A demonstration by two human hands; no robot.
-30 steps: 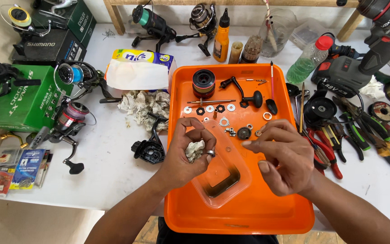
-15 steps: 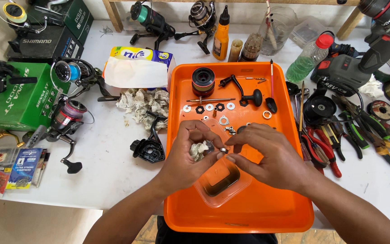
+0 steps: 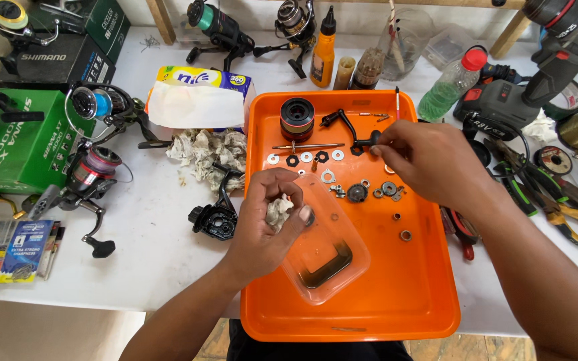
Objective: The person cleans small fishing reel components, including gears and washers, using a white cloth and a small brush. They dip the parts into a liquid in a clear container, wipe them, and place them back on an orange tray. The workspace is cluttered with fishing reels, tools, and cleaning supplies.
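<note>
Spool (image 3: pixel 297 118) on tray (image 3: pixel 369 314), behind washers (image 3: pixel 306 158).

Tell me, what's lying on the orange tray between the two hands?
Head view: between the left hand and right hand, a dark gear and small metal washers lie on the orange tray.

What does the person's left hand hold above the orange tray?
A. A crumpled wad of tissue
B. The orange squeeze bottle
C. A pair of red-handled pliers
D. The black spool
A: the left hand is closed round a crumpled wad of tissue over the orange tray, while the black spool stands apart at the tray's far end.
</note>
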